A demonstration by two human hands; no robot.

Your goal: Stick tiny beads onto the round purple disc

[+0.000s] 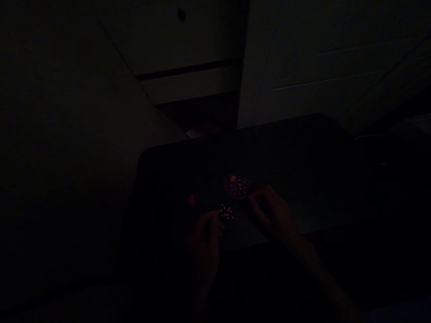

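The scene is very dark. A purplish round piece (232,190) lies on the dark table, dotted with several small pale bits and carrying an orange-red lump (232,179) at its upper left. My right hand (272,215) is at its right edge, fingertips pinched together; whatever they hold is hidden. Beside a loose cluster of small pale pieces (226,215), my left hand (206,231) has thumb and forefinger closed together, and I cannot make out anything between them. Farther left sits a small red lump (191,200), touched by neither hand.
The dark tabletop (296,152) has rounded corners. Behind it stand a drawer front (188,85) with a dark gap below and a pale panel (303,67). Something white and red (195,132) shows past the back edge. A thin pale cord (370,136) lies at right.
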